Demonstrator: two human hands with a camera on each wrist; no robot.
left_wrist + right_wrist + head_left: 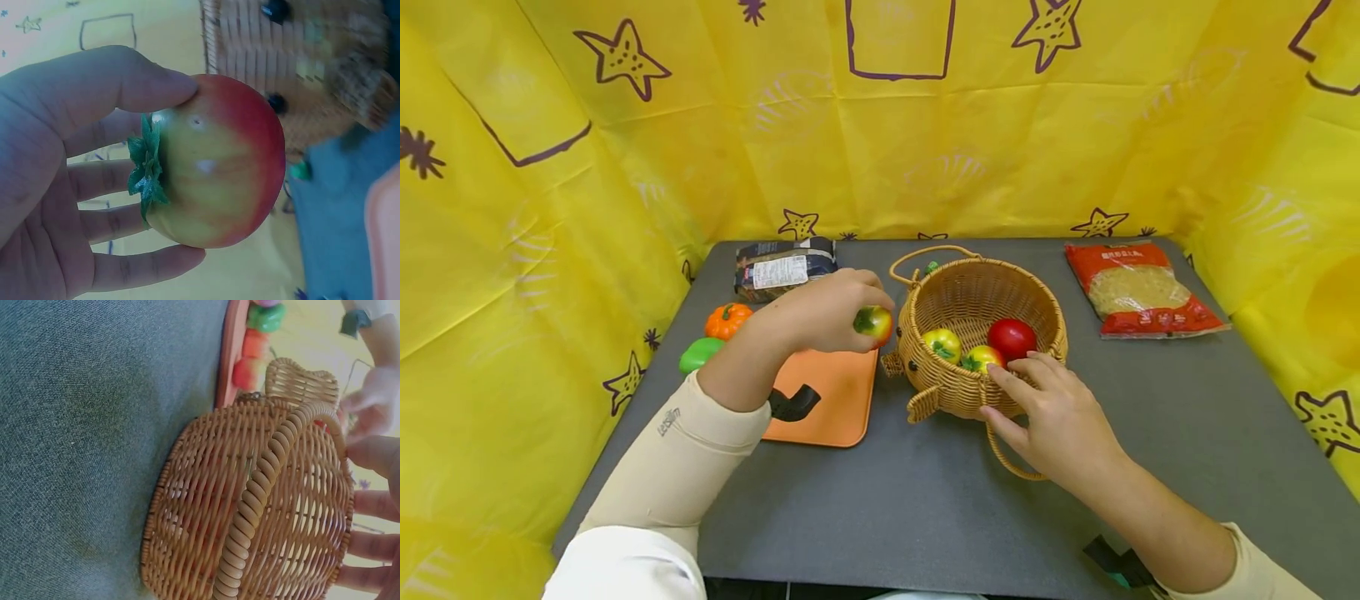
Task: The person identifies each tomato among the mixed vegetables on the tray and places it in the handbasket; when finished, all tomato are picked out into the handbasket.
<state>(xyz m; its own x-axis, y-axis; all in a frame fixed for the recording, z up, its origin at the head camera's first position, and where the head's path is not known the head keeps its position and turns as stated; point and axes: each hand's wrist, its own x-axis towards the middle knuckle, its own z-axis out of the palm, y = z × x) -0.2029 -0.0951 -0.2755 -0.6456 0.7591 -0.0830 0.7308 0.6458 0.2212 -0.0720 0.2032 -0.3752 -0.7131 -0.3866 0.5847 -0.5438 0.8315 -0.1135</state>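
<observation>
Between thumb and fingers, my left hand (831, 312) holds a red and yellow tomato (225, 169) with a green leafy top. The hand hovers just left of the wicker basket (977, 296), above its rim. Inside the basket lie a red fruit (1012, 338) and two yellow-green tomatoes, one toward the left (943, 343) and one near the front wall (982, 359). My right hand (1067, 417) grips the basket's near right rim, fingers over the edge and thumb outside. In the right wrist view, a thick woven handle (256, 494) crosses the basket's side.
Left of the basket lies an orange tray (842, 396), partly hidden by my left arm. An orange pumpkin (726, 321) and a green vegetable (700, 354) are beyond that arm. A dark package (782, 271) sits at the back left, a red bag (1138, 287) at the back right.
</observation>
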